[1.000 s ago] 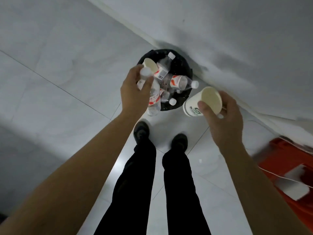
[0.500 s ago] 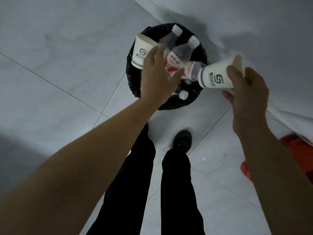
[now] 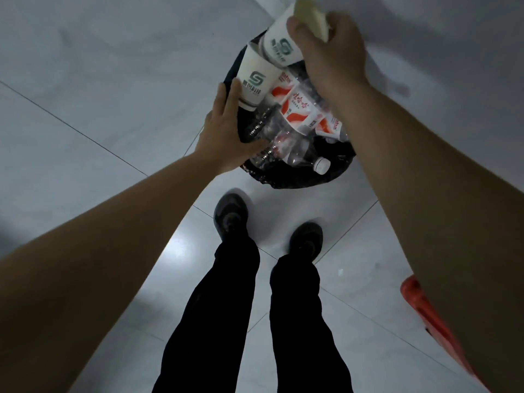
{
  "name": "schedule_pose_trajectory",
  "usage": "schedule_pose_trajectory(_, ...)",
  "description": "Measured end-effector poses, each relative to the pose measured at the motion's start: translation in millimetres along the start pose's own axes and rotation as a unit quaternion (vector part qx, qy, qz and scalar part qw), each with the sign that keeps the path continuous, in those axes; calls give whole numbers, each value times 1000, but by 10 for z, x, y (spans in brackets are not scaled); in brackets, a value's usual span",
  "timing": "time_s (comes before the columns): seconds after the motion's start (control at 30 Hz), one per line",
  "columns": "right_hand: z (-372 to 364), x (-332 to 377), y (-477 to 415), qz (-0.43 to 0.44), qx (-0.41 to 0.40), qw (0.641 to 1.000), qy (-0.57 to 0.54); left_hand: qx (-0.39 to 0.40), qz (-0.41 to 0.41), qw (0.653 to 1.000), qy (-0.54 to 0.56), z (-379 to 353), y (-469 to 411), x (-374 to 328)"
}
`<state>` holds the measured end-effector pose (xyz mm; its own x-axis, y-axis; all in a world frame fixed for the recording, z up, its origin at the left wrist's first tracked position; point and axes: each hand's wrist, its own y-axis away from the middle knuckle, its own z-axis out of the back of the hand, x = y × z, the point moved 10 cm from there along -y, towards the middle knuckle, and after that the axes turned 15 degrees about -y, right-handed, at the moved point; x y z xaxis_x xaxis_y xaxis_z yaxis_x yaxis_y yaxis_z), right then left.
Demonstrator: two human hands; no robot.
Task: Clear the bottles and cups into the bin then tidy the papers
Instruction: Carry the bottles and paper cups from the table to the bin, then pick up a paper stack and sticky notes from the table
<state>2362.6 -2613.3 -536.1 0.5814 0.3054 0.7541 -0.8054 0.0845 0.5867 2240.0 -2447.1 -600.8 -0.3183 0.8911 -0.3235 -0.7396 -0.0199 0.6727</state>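
A black bin [image 3: 297, 178] lined with a black bag stands on the floor in front of my feet. It holds several clear bottles with red and white labels [image 3: 297, 109]. My left hand [image 3: 226, 137] is at the bin's left rim, thumb and fingers around a clear bottle [image 3: 265, 129]. The base of a white paper cup [image 3: 255, 80] leans against its fingertips. My right hand [image 3: 331, 55] grips a second white paper cup [image 3: 279, 46] on its side over the bin's far edge, touching the first cup.
A white wall [image 3: 439, 38] runs close behind the bin. A red object [image 3: 419, 302] lies on the floor at the lower right, partly behind my right arm. My legs and dark shoes [image 3: 231, 217] stand just short of the bin on grey tiles.
Both hands have come down onto the bin. The right hand carried its cup left, from beside the bin to over its far edge. The left hand lowered the bottle and cup among the bottles.
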Motion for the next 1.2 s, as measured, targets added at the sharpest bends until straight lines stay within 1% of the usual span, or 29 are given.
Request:
schedule_pose_trajectory(0.07, -168, -134, -62, -36, 55, 997, 37, -3, -11, 1000, -10, -22, -6, 12)
schedule_pose_trajectory(0.2, -210, -135, -145, -41, 77, 994, 62, -4, -25, 999, -35, -73, 50, 67)
schedule_pose_trajectory(0.3, -279, -201, -131, -70, 127, 982, 123, 1, -26, 999, -35, -77, 55, 73)
schedule_pose_trajectory(0.37, -394, -198, -62, -56, 173, 961, 207, 4, -22, 999, -34, -53, 44, 77)
schedule_pose_trajectory(0.43, -470, -152, -3, -16, 196, 948, 249, 6, -18, 999, -32, -23, 54, 57)
schedule_pose_trajectory(0.5, -424, -83, 58, 29, 174, 960, 218, -6, -10, 999, -31, 40, 116, 34)
schedule_pose_trajectory(0.57, -260, -9, 165, 89, 119, 969, 197, -39, -5, 999, -26, 153, 273, 3)
schedule_pose_trajectory(0.63, -21, 27, 383, 126, 68, 973, 183, -62, 8, 998, -5, 258, 521, -29)
schedule_pose_trajectory(0.73, 366, -7, 991, 108, 48, 982, 144, -64, 51, 996, 48, 389, 1073, -26)
schedule_pose_trajectory(0.8, 646, 97, 1522, 85, 42, 986, 135, -65, 79, 989, 107, 555, 1575, -47)
schedule_pose_trajectory(0.9, 1028, 499, 2382, 53, 37, 993, 97, -96, 124, 964, 213, 1078, 2498, -142)
schedule_pose_trajectory(1.0, 1338, 1243, 3231, 53, 37, 996, 58, -157, 141, 930, 301, 1943, 3540, -333)
schedule_pose_trajectory(1.1, 1566, 2207, 3947, 113, 45, 992, 20, -252, 121, 901, 332, 2873, 4596, -503)
schedule_pose_trajectory(1.2, 1755, 3116, 4588, 197, 49, 979, -18, -358, 100, 853, 367, 3566, 5538, -545)
